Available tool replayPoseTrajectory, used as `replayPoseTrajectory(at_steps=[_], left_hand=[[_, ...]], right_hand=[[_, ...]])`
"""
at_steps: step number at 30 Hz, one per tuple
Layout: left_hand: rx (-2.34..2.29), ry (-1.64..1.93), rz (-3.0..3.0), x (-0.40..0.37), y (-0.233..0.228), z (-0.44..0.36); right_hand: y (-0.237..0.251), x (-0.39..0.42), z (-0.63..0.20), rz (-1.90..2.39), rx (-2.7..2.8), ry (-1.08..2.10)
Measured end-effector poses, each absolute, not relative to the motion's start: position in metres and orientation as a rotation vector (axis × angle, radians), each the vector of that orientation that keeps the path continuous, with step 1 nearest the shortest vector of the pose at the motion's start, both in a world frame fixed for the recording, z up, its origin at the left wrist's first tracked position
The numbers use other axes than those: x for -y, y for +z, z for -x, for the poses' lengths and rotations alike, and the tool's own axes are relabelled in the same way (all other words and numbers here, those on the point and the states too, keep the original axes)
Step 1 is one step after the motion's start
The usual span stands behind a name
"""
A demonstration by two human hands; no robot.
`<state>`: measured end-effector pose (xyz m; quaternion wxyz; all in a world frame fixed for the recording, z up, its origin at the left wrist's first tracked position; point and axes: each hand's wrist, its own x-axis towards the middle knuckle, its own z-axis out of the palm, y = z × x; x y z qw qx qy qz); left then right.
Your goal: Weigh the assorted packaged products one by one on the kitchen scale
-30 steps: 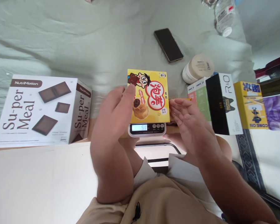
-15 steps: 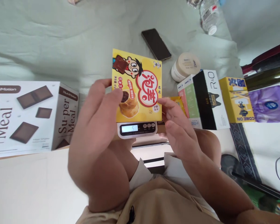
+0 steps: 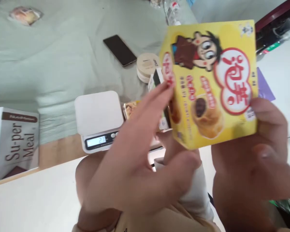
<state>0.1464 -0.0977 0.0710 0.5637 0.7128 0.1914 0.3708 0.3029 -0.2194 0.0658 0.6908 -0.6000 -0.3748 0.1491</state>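
Presently held: one yellow snack box (image 3: 211,82), printed card, cartoon figure and cream-puff picture on its face, raised clear of the surface at the upper right of the head view and tilted slightly. Right hand (image 3: 251,161): clasped on the box's lower right corner, thumb (image 3: 268,111) lying on the printed face, the other fingers hidden behind, so the clamp is presumed rather than seen in full. Left hand (image 3: 140,167): fingers spread and extended, fingertips (image 3: 165,88) at the box's left edge; whether they press or merely brush it cannot be told through the blur. Handling, by judgement: light for its size, thin card walls that would dent under a hard squeeze, glossy print likely somewhat slick; contents probably fragile pastry, so best taken across two opposite edges or at a corner with thumb on the face, rather than crushed mid-panel. Adjacent items: white kitchen scale (image 3: 99,119), platform bare, display lit, sitting left of the hands near the edge of the wooden table (image 3: 60,151); a small wrapped snack (image 3: 130,108) just beside the scale; a round cream jar (image 3: 147,66) and a dark phone (image 3: 119,50) further back on the pale green cloth (image 3: 50,64); a large white Su-per Meal carton (image 3: 13,141) at far left; a wrapped item (image 3: 25,14) at the top left.
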Motion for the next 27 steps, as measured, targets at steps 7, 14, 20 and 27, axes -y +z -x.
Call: replayPoseTrajectory(at_steps=[7, 14, 20, 27], left_hand=[[-0.546, 0.708, -1.918, 0.189, 0.056, -0.234], [-0.49, 0.942, -1.997, 0.199, 0.021, -0.28], [-0.621, 0.943, -2.087, 0.197, 0.001, -0.294], [-0.646, 0.933, -2.109, 0.207, -0.008, -0.297]], right_hand=[[0.051, 0.246, -0.378, 1.369, 0.653, 0.211], [0.032, 0.233, -0.384, 1.321, 0.591, 0.055], [0.02, 0.237, -0.386, 1.473, 0.565, 0.1], [-0.004, 0.246, -0.394, 1.588, 0.621, -0.009]])
